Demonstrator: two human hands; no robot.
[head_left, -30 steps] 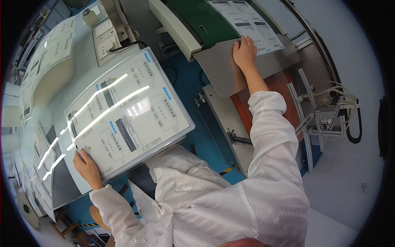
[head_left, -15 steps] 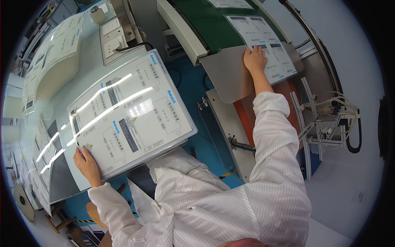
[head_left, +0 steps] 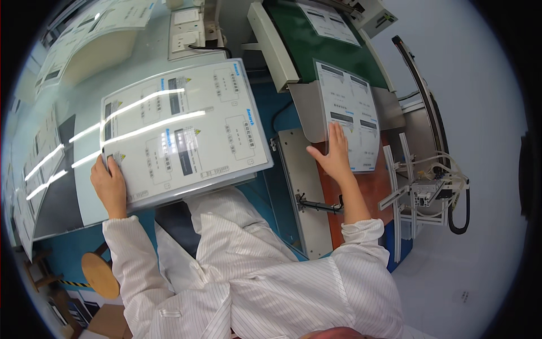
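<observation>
Head view: right hand flat on printed sheet.

Two hands, left and right, three printed sheets, one stool

A stack of printed sheets lies left of the conveyor belt.

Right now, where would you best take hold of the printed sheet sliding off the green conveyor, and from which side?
Take the printed sheet by its near lower edge, from the person's side. That end overhangs the grey chute plate, so fingers can get under it. The right hand lies flat on that lower left corner; the far end rests on the green belt.
</observation>
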